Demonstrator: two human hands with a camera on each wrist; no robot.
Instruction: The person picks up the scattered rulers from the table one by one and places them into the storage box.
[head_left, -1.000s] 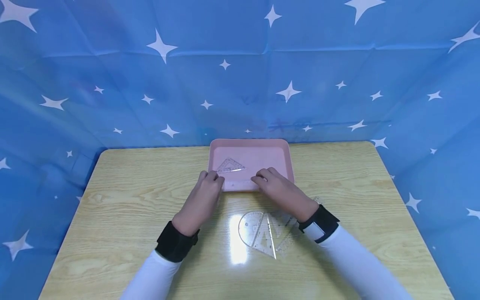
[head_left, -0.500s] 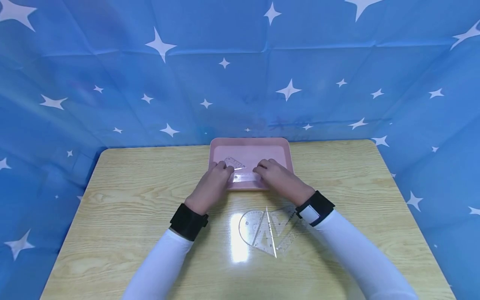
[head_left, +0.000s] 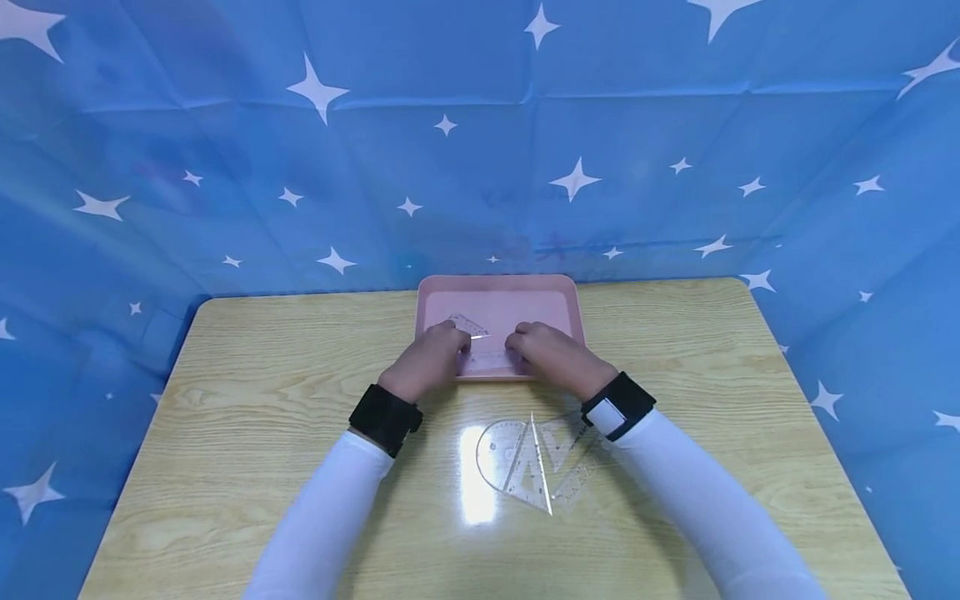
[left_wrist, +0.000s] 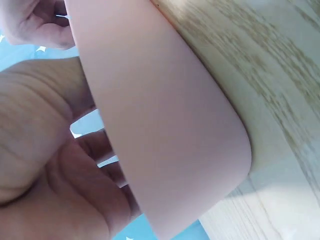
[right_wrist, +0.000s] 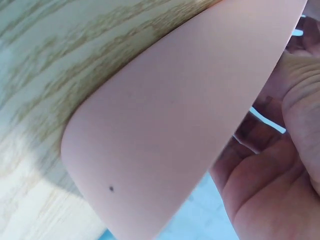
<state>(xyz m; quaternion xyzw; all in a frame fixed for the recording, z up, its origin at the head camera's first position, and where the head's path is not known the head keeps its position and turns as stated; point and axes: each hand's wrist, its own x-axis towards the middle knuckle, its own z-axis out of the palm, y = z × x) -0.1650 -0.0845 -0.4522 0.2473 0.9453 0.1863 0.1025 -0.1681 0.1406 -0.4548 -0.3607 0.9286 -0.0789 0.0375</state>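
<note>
Over the pink tray (head_left: 525,307), the head view shows the left hand (head_left: 430,358) and right hand (head_left: 558,357) by a clear ruler (head_left: 487,360) inside. Left wrist view: tray hides fingertips, can't tell if pinching. Right wrist view: same.

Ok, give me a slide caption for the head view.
Left hand and right hand reach into a pink tray; clear protractor and triangles lie nearer on the wooden table.

The tray (head_left: 517,304) sits at the table's (head_left: 262,400) far edge, before the curtain (head_left: 480,183). In it, 1 set square (head_left: 472,327) lies left of centre, behind a ruler (head_left: 491,360). The left hand (head_left: 427,357) and right hand (head_left: 558,357) flank both. Before the tray, from left to right, lie a protractor (head_left: 491,450), 2 more set squares (head_left: 531,479) and a second ruler (head_left: 576,482).
</note>
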